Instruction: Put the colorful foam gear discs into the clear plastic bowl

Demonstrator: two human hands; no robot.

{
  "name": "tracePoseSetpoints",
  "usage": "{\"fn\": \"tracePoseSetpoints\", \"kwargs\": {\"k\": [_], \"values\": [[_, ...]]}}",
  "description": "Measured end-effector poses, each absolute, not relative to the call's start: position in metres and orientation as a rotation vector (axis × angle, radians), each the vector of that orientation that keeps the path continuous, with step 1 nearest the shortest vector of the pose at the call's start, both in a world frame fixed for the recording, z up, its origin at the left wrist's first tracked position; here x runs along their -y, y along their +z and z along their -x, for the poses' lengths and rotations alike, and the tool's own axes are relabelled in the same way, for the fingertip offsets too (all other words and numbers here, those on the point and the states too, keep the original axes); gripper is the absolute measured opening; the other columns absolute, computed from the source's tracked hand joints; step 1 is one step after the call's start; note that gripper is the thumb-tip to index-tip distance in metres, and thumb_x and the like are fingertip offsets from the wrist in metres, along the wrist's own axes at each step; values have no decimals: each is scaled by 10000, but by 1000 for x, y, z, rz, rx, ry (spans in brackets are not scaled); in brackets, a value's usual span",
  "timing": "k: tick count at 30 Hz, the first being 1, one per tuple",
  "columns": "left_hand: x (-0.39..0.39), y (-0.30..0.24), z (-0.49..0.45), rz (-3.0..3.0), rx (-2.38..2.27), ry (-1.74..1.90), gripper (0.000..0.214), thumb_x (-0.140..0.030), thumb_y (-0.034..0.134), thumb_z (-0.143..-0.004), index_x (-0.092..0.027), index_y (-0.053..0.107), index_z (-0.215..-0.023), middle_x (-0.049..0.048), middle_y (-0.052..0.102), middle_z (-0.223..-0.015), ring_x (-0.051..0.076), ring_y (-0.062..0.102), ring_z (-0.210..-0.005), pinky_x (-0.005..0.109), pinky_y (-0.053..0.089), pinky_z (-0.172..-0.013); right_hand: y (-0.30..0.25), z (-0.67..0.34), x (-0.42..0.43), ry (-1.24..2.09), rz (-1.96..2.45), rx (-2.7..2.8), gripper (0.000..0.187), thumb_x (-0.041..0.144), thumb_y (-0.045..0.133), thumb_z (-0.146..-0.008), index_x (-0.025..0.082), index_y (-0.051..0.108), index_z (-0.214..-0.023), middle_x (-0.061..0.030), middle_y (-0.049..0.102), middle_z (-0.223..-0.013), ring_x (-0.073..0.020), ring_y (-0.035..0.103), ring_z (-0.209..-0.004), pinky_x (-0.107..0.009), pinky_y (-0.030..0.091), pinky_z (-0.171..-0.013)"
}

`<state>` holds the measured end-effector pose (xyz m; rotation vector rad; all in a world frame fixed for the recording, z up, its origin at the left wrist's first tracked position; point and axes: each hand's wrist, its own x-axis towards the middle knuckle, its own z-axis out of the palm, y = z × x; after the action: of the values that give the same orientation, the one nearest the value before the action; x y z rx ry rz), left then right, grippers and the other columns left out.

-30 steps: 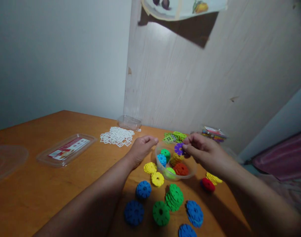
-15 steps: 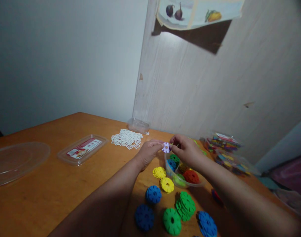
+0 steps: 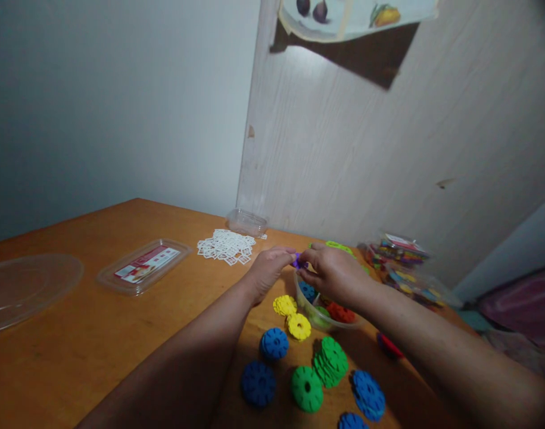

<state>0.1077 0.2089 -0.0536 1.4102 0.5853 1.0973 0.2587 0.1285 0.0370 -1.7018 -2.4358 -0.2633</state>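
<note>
My left hand (image 3: 267, 271) and my right hand (image 3: 332, 274) meet fingertip to fingertip above the rim of a small clear bowl (image 3: 304, 307). Both pinch a small purple toothed disc (image 3: 296, 260) between them; most of it is hidden by the fingers. The bowl holds blue, green and red discs. On the orange table (image 3: 120, 333) in front of the bowl lie yellow discs (image 3: 299, 326), blue discs (image 3: 274, 343) and green discs (image 3: 307, 388), some stacked.
A heap of white square pieces (image 3: 226, 246) and a small clear tub (image 3: 246, 222) lie behind my hands. A clear lid with a red label (image 3: 142, 266) and a large clear lid (image 3: 22, 289) sit at left. Clear boxes of coloured pieces (image 3: 401, 262) stand at right by the wooden panel.
My right hand carried the purple disc left from over the bowl to my left hand's fingertips. Both hands now close on it.
</note>
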Motion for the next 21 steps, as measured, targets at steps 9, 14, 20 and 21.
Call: {"fn": "tracePoseSetpoints", "kwargs": {"k": [9, 14, 20, 21], "values": [[-205, -49, -107, -1449, -596, 1064, 234, -311, 657, -766, -155, 783, -887, 114, 693, -1227, 290, 600, -1189, 408, 450, -1039, 42, -264, -129, -93, 1748, 2356, 276, 316, 654, -830, 196, 653, -1078, -79, 679, -978, -199, 612, -861, -294, 390, -681], [-202, -47, -108, -1474, -619, 1046, 236, -302, 658, -751, -145, 790, -867, 128, 681, -1238, 300, 615, -1151, 417, 470, -998, 50, -260, -126, -196, 1840, 2417, 336, 348, 634, -838, 229, 676, -1150, -75, 667, -1033, -191, 612, -812, -298, 377, -662], [-199, -44, -107, -1534, -593, 1095, 210, -343, 649, -801, -185, 787, -794, 117, 693, -1225, 299, 594, -1197, 457, 405, -1088, 60, -263, -123, -223, 1907, 2482, 290, 343, 634, -824, 213, 695, -1076, -73, 677, -983, -179, 600, -793, -282, 356, -642], [-200, -44, -106, -1547, -607, 1117, 232, -365, 634, -821, -195, 790, -809, 111, 701, -1213, 295, 582, -1218, 457, 381, -1112, 62, -266, -122, -195, 1930, 2478, 282, 339, 632, -820, 207, 700, -1060, -71, 684, -964, -171, 596, -768, -277, 352, -628]]}}
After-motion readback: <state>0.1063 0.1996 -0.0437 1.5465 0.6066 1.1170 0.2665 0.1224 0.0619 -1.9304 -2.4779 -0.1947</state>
